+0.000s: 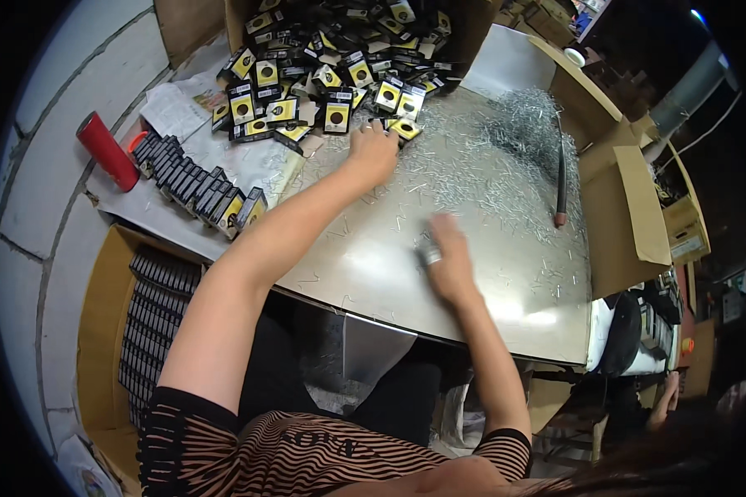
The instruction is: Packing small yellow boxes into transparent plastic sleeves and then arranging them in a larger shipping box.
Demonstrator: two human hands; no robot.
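My left hand (373, 155) reaches to the near edge of a heap of small black-and-yellow boxes (337, 118). Its fingers are bent against one tilted small box (404, 128), closed on its edge as far as I can see. Over the metal tabletop (373, 257) my right hand (449, 258) is smeared by motion. Something pale and shiny shows beside its fingers, too blurred to name. Thin silver metal pins (464, 174) lie scattered around both hands, with a dense pile of pins (526, 124) at the far right.
A curved row of small boxes (195, 186) stands on the left beside a red cylinder (108, 151). Below it, a carton (99, 331) holds packed rows of boxes. A dark rod (561, 182) lies along the right side, near open cardboard flaps (638, 207). Another person's hand (667, 398) shows lower right.
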